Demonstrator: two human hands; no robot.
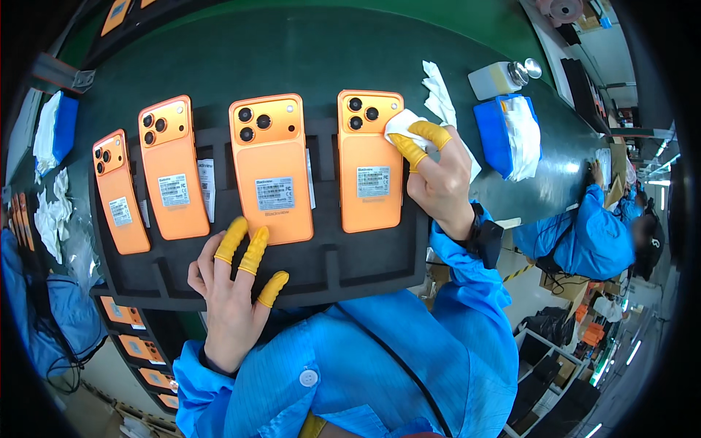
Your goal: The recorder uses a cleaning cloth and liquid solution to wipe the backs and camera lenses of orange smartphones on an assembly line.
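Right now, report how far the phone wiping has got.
Nothing shows which phones are already wiped. In hand: the right hand presses a white cloth against the rightmost orange phone by its cameras. The left hand rests on the black foam tray below the second phone from the right. Two more orange phones lie left.

Four orange phones (272, 168) face-down in a black foam tray (365, 266), right hand (438, 179) pressing white wipe (404, 123) against rightmost phone (370, 160), left hand (234, 292) flat on tray edge, yellow finger cots.
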